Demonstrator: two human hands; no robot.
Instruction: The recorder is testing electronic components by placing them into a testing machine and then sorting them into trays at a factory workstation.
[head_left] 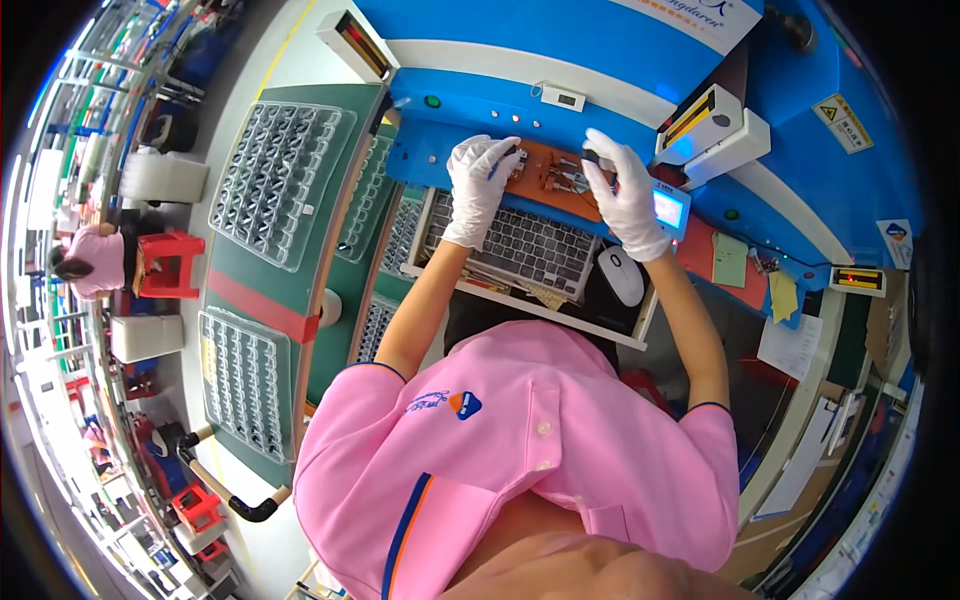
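Both of my hands wear white gloves and reach over an orange-brown plate (572, 202) in the blue machine (440, 138). At the plate's left end, my left hand (474, 190) has its fingers closed around something small and dark, mostly hidden by the glove. Small metal fixture pieces (563, 180) sit on the plate between my hands. My right hand (628, 200) is over the plate's right end, thumb and fingers curled about a small dark piece (592, 157), whose kind I cannot make out.
A keyboard (535, 250) and a white mouse (620, 277) rest in a pulled-out drawer before me. Clear trays of small parts (280, 180) lie on green shelving at left. A small lit screen (668, 208) stands right of the plate. Another person (95, 260) sits far left.
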